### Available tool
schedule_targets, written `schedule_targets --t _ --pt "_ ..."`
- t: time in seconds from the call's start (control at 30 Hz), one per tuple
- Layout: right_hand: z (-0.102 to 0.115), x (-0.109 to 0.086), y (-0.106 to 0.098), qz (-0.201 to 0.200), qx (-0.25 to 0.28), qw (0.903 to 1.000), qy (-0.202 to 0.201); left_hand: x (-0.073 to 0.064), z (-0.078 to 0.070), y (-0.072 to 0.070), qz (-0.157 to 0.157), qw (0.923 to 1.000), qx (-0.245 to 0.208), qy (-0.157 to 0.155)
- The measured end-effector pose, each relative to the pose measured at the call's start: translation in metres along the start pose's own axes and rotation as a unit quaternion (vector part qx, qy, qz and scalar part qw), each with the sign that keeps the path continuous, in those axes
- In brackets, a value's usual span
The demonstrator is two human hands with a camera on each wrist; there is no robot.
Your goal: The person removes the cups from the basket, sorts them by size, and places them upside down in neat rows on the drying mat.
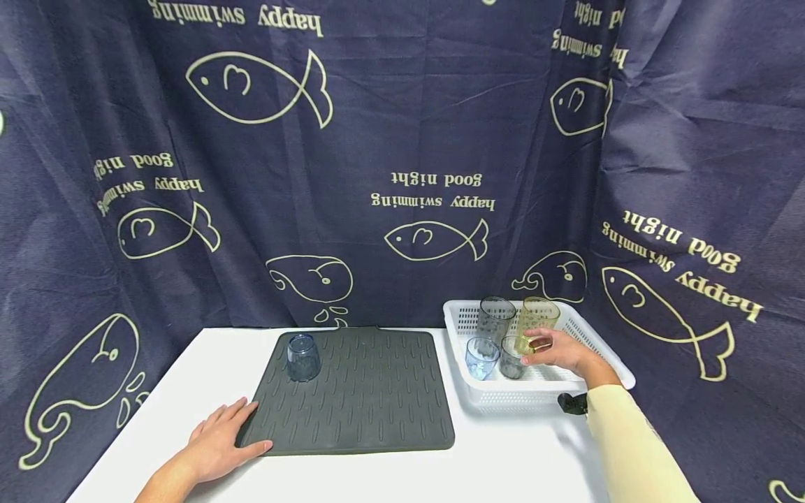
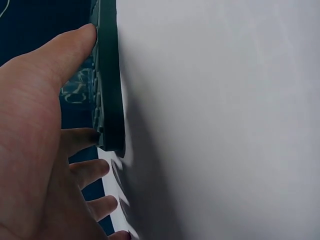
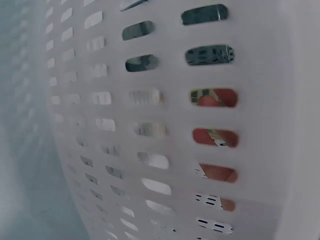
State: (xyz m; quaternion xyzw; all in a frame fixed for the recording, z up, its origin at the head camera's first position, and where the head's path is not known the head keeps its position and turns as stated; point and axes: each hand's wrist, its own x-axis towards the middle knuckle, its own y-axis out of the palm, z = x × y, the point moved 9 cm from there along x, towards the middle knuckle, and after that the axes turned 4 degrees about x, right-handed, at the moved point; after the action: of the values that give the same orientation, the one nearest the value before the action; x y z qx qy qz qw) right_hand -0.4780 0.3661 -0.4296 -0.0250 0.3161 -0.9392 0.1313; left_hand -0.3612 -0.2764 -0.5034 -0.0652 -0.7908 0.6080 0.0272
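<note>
Head: lower left, the left hand (image 1: 216, 443) spreads against one mat (image 1: 377, 398) bearing one blue glass (image 1: 303, 360); right, the right hand (image 1: 558, 351) meets one small grey glass (image 1: 511, 367) (pinched or not, I cannot tell) among at least four in one basket (image 1: 509, 398). Left wrist: thumb (image 2: 75, 44) upper left, mat beside it. Right wrist: basket wall, skin behind four slots.

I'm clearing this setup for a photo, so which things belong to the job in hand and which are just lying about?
In the job, apparently:
- blue glass on the dark grey mat
- white slotted basket
- in it, tall grey glass, tall yellow glass, light blue glass, short grey glass

Just surroundings:
- fish-print curtain
- white table
</note>
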Motion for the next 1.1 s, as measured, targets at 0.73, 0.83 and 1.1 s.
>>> schedule_targets --t 0.73,0.83,1.1 --pt "-0.010 0.006 0.006 -0.014 -0.009 0.9992 0.036 -0.020 -0.057 -0.022 -0.147 0.9804 -0.069 0.112" --pt "-0.011 0.008 0.006 -0.014 -0.006 0.9991 0.040 -0.021 -0.065 -0.022 -0.156 0.9766 -0.082 0.124" --pt "-0.014 0.009 0.011 -0.003 -0.010 0.9987 0.051 -0.020 -0.081 -0.013 -0.153 0.9714 -0.112 0.143"
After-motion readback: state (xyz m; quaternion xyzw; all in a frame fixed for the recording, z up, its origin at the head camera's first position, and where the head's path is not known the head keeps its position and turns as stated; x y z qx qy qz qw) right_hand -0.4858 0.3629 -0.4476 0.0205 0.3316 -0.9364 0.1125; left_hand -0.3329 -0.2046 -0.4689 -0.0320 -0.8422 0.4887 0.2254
